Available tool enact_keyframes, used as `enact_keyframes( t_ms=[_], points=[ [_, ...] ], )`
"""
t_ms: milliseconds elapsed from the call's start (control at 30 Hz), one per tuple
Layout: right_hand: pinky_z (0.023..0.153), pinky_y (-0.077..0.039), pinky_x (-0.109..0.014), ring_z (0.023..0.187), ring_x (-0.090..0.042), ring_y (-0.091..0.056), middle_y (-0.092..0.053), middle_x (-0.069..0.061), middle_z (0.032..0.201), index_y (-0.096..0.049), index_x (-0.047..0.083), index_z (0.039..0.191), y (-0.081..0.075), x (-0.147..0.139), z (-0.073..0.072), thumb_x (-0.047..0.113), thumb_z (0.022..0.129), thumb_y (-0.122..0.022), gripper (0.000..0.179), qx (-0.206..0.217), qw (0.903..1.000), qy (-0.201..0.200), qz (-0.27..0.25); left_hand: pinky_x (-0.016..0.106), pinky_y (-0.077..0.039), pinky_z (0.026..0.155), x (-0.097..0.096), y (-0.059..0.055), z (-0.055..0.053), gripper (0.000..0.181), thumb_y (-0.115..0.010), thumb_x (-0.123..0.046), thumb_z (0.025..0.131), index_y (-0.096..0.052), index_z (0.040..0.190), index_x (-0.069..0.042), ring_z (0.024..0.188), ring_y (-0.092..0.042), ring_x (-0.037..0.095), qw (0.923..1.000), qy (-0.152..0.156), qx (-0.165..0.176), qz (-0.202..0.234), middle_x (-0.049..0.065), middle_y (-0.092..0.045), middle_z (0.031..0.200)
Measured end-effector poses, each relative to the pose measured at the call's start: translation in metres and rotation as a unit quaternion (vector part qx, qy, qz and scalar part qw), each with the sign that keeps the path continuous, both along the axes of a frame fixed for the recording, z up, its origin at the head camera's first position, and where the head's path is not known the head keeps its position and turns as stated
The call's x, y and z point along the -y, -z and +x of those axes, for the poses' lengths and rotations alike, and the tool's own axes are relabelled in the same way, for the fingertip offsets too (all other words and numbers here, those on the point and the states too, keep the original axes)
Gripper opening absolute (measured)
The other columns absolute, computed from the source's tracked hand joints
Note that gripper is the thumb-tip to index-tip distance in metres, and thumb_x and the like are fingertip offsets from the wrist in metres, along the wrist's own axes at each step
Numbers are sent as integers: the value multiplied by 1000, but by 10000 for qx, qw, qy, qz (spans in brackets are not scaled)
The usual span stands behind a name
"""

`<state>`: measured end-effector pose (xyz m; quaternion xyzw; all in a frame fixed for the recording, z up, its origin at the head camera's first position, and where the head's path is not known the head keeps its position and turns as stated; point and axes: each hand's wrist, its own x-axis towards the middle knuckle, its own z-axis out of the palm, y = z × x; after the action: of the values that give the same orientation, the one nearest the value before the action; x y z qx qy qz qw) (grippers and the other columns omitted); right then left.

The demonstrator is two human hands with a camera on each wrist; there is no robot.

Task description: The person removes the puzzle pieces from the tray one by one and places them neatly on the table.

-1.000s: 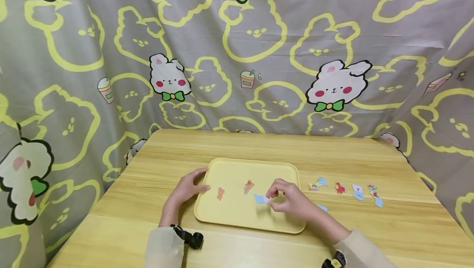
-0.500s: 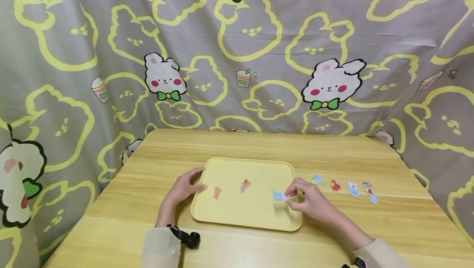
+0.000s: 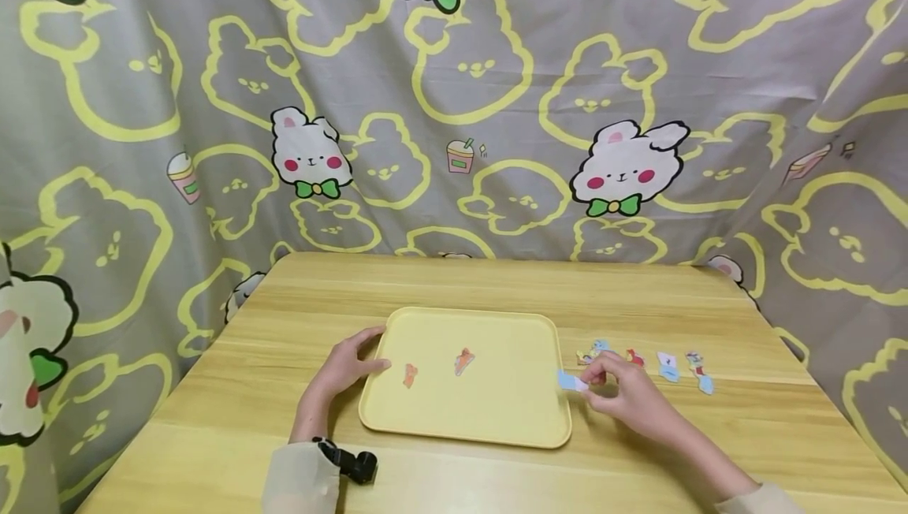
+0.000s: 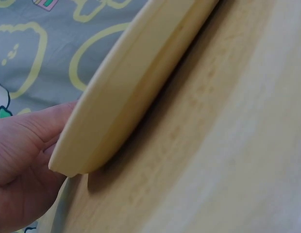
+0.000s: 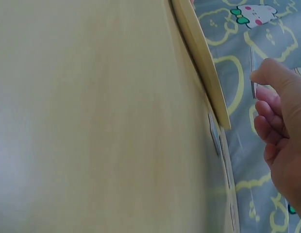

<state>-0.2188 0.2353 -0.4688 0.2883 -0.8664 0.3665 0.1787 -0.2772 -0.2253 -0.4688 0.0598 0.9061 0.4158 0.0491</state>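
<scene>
On the yellow tray (image 3: pixel 482 411) lie two small orange cutout pieces, one (image 3: pixel 411 375) near the left end and one (image 3: pixel 464 361) closer to the middle. My left hand (image 3: pixel 347 366) grips the tray's left end, thumb over the rim. Between thumb and index finger, my right hand (image 3: pixel 627 392) pinches a flat blue and pink cutout piece (image 3: pixel 569 381) above the tray's right rim. From the right wrist view, this thin piece (image 5: pixel 253 73) appears nearly edge-on, raised off the table.
Right of the tray, several cutouts lie on the wooden table (image 3: pixel 496 482): a blue and yellow one (image 3: pixel 596 350), a red one (image 3: pixel 634 357), a pink and blue one (image 3: pixel 667 366) and a multicoloured one (image 3: pixel 700 373). My right hand partly covers this area. A patterned curtain (image 3: pixel 397 65) stands behind.
My right hand has carried the blue and pink piece rightward, from over the tray's middle to its right rim. The left hand stays on the tray's left end.
</scene>
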Motion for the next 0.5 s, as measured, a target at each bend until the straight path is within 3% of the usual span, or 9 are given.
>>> enact_keyframes(
  t_ms=[133,267,333,400,500],
  points=[
    [68,-46,-16,77,2,-49,-60,9,80,-64,19,82,2,-11,4,-2,70,-80,30,42,9994,296,202,59,-28,118,1,0,0,68,-75,-23,87,-46,147,-11,146,-30,43,10000,14,19,31,20,-41,153],
    [82,-40,-1,77,4,-48,-56,16,80,-63,21,82,4,-22,8,-1,70,-81,30,181,9975,593,349,60,-29,117,0,0,1,68,-75,-22,86,-46,146,-11,145,-30,43,10000,16,4,48,21,-41,153],
    [83,-38,0,77,5,-48,-55,16,81,-63,21,83,4,-26,9,-1,70,-80,31,220,9967,674,393,60,-29,117,0,0,1,68,-75,-22,86,-46,146,-11,145,-30,44,10000,4,-3,54,21,-41,153],
    [81,-41,-1,77,5,-48,-55,15,81,-63,19,82,5,-30,11,-3,69,-79,31,227,9965,706,379,60,-29,117,0,0,1,67,-75,-21,86,-46,146,-10,145,-30,44,10000,-3,-6,56,21,-41,153],
    [66,-46,-13,76,4,-47,-55,13,81,-64,18,82,6,-36,12,-5,67,-79,31,142,9966,734,353,60,-29,117,-1,-1,1,67,-75,-21,86,-46,146,-10,145,-30,44,10000,-10,5,71,21,-41,153]
  ],
)
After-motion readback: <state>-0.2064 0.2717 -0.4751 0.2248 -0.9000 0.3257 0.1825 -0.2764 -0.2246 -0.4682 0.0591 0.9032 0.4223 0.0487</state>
